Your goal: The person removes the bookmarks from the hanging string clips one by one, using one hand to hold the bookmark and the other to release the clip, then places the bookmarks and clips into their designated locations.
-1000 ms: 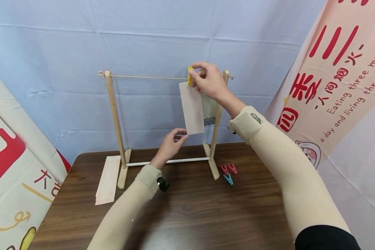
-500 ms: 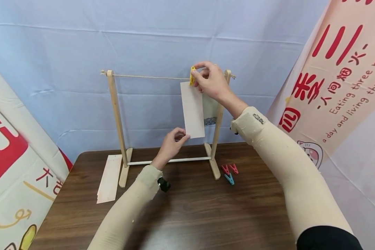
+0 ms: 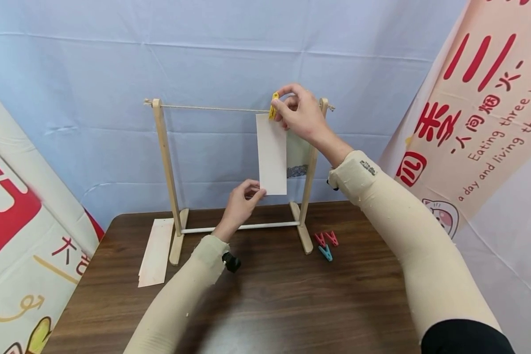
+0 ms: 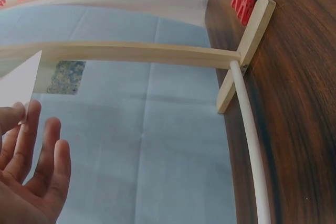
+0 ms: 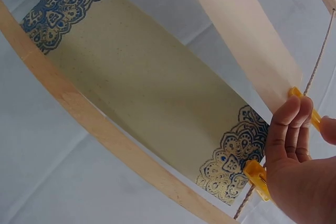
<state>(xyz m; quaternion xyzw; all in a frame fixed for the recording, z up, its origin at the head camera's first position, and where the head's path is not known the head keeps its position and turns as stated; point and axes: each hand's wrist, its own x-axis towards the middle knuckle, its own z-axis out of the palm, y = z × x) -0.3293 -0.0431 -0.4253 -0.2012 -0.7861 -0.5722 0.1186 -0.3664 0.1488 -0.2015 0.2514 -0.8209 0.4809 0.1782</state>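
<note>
My right hand point(image 3: 302, 115) pinches a yellow clothespin point(image 3: 273, 105) at the rope point(image 3: 212, 108), over the top edge of a blank pale paper card point(image 3: 272, 156). The card hangs upright below the clothespin. My left hand point(image 3: 240, 204) holds its lower left corner between thumb and forefinger; in the left wrist view the other fingers point(image 4: 62, 169) spread loosely. Just to the right, partly hidden behind the blank card, a greenish card point(image 5: 142, 82) with blue and gold lace patterns at both ends hangs from the rope by another yellow clothespin point(image 5: 257, 179).
A wooden frame point(image 3: 163, 157) with a white lower bar point(image 3: 265, 226) stands on the dark wooden table point(image 3: 283, 305). More pale cards point(image 3: 156, 253) lie by its left foot. Two red clothespins point(image 3: 320, 239) and a blue clothespin point(image 3: 325, 252) lie right of the frame.
The blank card, slanted a second ago, now hangs straighter, its lower end slightly further left relative to its top. Both hands keep their grip and have barely moved.
</note>
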